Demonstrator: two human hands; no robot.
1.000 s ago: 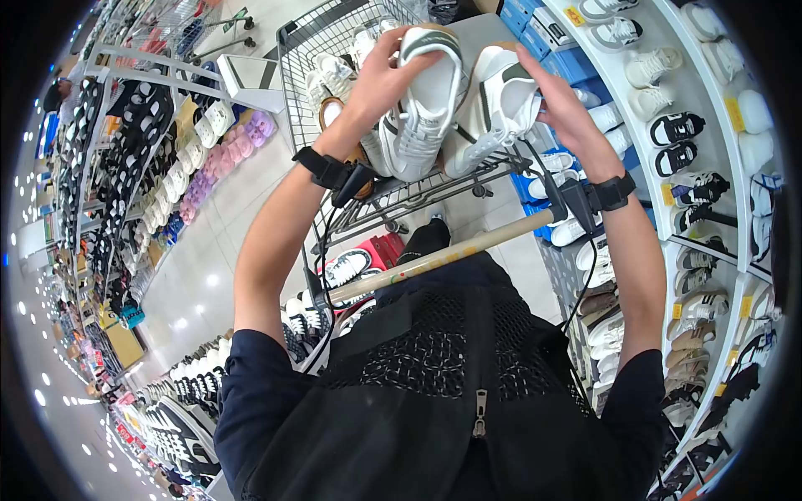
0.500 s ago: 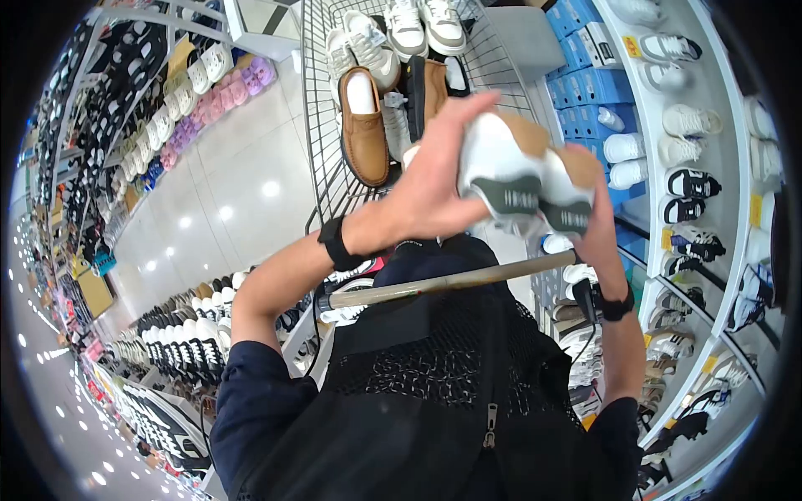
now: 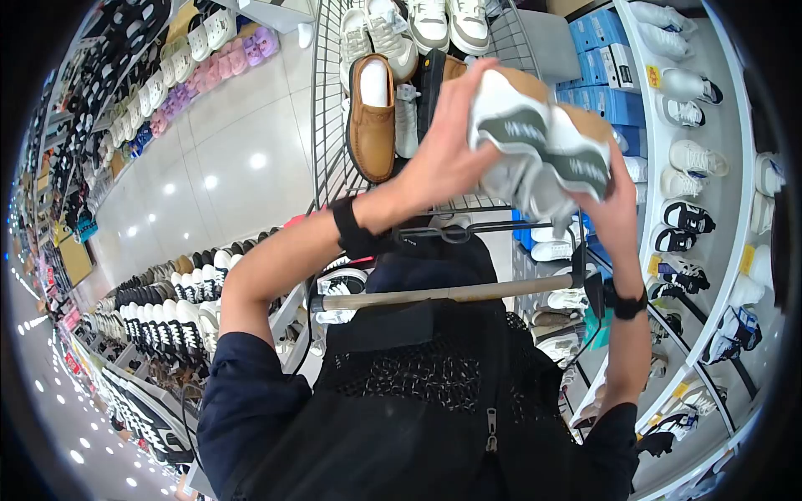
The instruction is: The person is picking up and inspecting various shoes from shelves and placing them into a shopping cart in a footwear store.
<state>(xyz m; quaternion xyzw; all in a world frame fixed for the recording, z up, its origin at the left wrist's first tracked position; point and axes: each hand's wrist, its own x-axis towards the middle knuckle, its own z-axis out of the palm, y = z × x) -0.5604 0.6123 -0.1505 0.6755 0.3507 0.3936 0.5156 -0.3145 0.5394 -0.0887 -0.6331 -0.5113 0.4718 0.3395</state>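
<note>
A pair of white sneakers (image 3: 535, 125) with dark green panels and tan soles is held up over the near end of a wire shopping cart (image 3: 327, 108). My left hand (image 3: 447, 159) grips the pair from the left side, its thumb against the nearer shoe. On the right, my right hand (image 3: 616, 204) is wrapped round the other shoe. Motion blurs the lettering on the green panels. Below and left of the pair, a tan loafer (image 3: 372, 129) lies in the cart. Its dark-soled mate (image 3: 430, 88) is partly hidden behind my left hand.
White-and-grey sneakers (image 3: 428, 25) fill the cart's far end. The cart's handle bar (image 3: 451, 294) crosses in front of my body. Shelves of sneakers (image 3: 697, 159) and blue shoeboxes (image 3: 614, 104) line the right. Rows of shoes (image 3: 167, 301) and clogs (image 3: 200, 67) stand left.
Both hands have turned the sneakers, so the green panels face up more and the laced uppers show below. The view has shifted slightly relative to the shelves and cart.
</note>
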